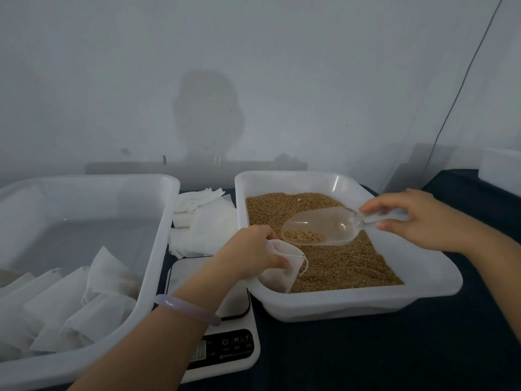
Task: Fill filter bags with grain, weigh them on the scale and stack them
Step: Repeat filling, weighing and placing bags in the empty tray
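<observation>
My left hand [248, 253] grips a white filter bag [282, 265] by its mouth, holding it open over the near left corner of the grain tray [352, 304]. My right hand [414, 218] pinches the handle of a clear plastic scoop [324, 225], which hangs tilted above the brown grain [352, 263] with a little grain at its lip, just right of the bag's mouth. The white scale [234, 348] lies between the two trays, partly under my left forearm. Several filled bags [64, 303] lie in the left tray [158, 249].
A pile of flat empty filter bags [205, 218] lies behind the scale between the trays. A dark cloth [394, 356] covers the table. A wall stands close behind the trays, with a thin cable [462, 86] running down at the right and a white box [500, 165] at the far right.
</observation>
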`<act>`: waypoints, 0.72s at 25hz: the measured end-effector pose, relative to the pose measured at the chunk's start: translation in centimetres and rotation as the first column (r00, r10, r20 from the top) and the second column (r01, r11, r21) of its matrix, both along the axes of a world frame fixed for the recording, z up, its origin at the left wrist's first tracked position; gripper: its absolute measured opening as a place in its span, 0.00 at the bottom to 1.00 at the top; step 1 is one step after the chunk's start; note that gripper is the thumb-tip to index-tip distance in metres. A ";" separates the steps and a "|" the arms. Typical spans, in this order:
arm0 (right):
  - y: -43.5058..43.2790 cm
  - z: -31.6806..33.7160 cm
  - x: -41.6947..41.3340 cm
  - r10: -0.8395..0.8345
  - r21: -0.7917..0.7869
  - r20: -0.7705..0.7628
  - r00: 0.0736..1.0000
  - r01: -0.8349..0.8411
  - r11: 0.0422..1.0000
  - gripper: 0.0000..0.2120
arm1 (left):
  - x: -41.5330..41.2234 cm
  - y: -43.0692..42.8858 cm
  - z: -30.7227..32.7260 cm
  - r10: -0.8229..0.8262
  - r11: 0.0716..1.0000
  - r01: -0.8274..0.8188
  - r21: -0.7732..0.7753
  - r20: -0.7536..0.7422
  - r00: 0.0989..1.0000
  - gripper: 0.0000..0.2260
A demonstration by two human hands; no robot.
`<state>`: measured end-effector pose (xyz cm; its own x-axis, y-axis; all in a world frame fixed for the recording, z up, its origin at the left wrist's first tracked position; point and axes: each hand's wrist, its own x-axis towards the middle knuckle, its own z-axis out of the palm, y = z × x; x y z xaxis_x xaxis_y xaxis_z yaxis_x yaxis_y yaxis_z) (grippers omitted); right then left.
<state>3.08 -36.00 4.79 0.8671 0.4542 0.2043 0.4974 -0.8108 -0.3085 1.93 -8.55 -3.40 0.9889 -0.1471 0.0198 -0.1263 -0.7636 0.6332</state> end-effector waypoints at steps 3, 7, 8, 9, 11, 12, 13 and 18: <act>0.9 0.7 -0.1 0.012 -0.099 0.077 0.997 -0.004 0.995 0.15 | 0.1 0.0 -0.1 0.010 1.000 -0.010 0.004 0.002 1.000 0.22; 1.5 1.3 -0.3 -0.010 -0.195 0.153 0.988 0.040 0.980 0.14 | 0.1 0.0 -0.2 0.006 1.000 -0.006 0.019 0.018 1.000 0.22; 1.5 1.3 -0.3 -0.009 -0.205 0.172 0.985 0.045 0.978 0.14 | 0.1 0.0 -0.2 0.003 1.000 -0.004 0.021 0.021 1.000 0.22; 1.6 1.4 -0.3 -0.004 -0.211 0.184 0.983 0.044 0.976 0.14 | 0.1 0.0 -0.1 0.004 1.000 -0.005 0.021 0.024 1.000 0.23; 1.7 1.5 -0.4 0.008 -0.218 0.187 0.982 0.034 0.975 0.14 | 0.0 0.0 -0.1 0.008 1.000 -0.009 0.015 0.026 1.000 0.23; 1.7 1.5 -0.4 0.012 -0.216 0.187 0.982 0.029 0.976 0.14 | 0.0 -0.1 0.0 0.007 1.000 -0.007 0.013 0.024 1.000 0.23; 1.8 1.5 -0.4 0.011 -0.210 0.188 0.982 0.029 0.977 0.14 | -0.1 -0.1 0.0 0.003 1.000 -0.003 0.014 0.023 1.000 0.23; 1.7 1.6 -0.2 -0.005 -0.183 0.178 0.984 0.038 0.982 0.15 | -0.3 -0.1 0.1 -0.010 1.000 0.009 0.013 0.025 1.000 0.22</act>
<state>2.89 -34.29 6.37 0.8351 0.4799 0.2688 0.5122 -0.8567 -0.0618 1.67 -8.63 -3.30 0.9867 -0.1571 0.0422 -0.1491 -0.7704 0.6199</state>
